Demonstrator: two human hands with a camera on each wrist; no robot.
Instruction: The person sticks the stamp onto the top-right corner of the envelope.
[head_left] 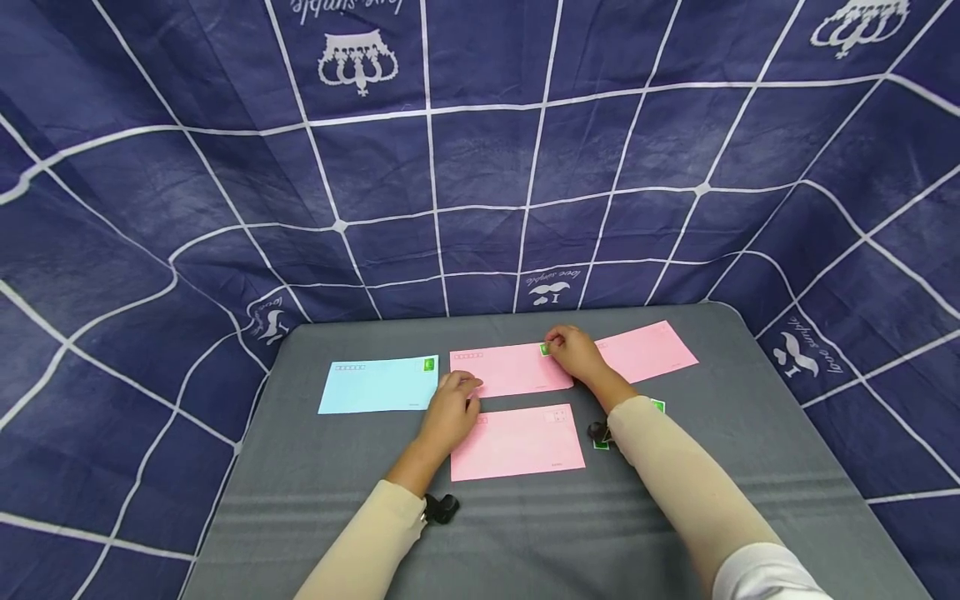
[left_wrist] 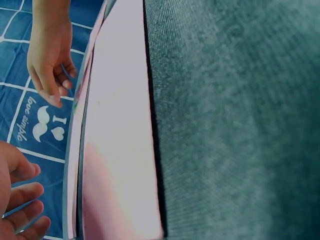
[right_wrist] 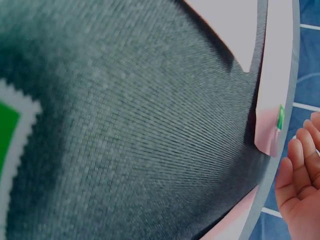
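Observation:
A pink envelope point(head_left: 517, 379) lies in the upper middle of the table, with a green stamp point(head_left: 544, 349) on its top right corner. My right hand point(head_left: 576, 353) is at that corner, fingertips beside the stamp. In the right wrist view its fingers look loosely bent and the stamp shows apart from them. My left hand point(head_left: 453, 405) rests by the envelope's left end, fingers relaxed and partly over its lower left area. Below lies a second pink envelope point(head_left: 517, 450), its top right stamp box bare. Whether the right fingertips touch the paper I cannot tell.
To the left lies a light blue envelope point(head_left: 375, 387) with a green stamp point(head_left: 429, 364). Another pink envelope point(head_left: 654, 348) lies tilted behind the right hand. Loose green stamps point(head_left: 658, 405) lie near the right forearm, partly covered. Dark blue checked cloth point(head_left: 480, 167) walls the table.

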